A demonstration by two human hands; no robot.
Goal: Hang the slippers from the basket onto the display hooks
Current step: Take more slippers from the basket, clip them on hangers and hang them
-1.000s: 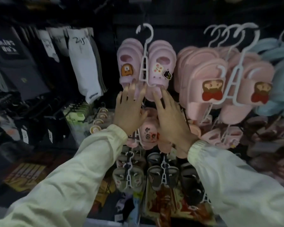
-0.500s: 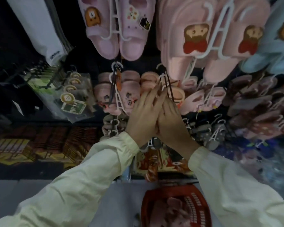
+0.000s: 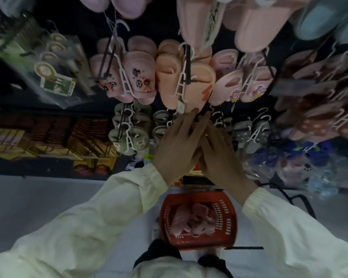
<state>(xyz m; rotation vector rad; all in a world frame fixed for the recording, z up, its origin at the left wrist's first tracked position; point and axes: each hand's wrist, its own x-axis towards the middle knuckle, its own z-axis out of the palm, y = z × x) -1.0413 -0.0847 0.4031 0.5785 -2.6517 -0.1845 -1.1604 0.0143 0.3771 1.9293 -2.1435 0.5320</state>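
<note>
Looking down through the head camera, I've got both hands meeting at the middle of the frame. The left hand (image 3: 177,145) lies partly over the right hand (image 3: 223,159), fingers of both straight and pointing up toward 12 o'clock, palms away from me, nothing held in either one. The left fingertips (image 3: 193,113) sit just under the toe of a peach pair of slippers (image 3: 167,81), so close I cannot tell whether they touch. That pair hangs on a white hanger (image 3: 182,85) from a dark hook (image 3: 187,63). At 11 o'clock from the hands hangs a pink pair with cartoon eyes (image 3: 143,77), at 9 o'clock a grey pair (image 3: 137,141), at 1 o'clock another pink pair (image 3: 227,85).

Down at 6 o'clock, the red basket (image 3: 199,243) stands on the pale floor (image 3: 48,197), right below the wrists, with pink slippers (image 3: 193,219) piled inside. Cream sleeves (image 3: 100,213) run in from the lower corners.
</note>
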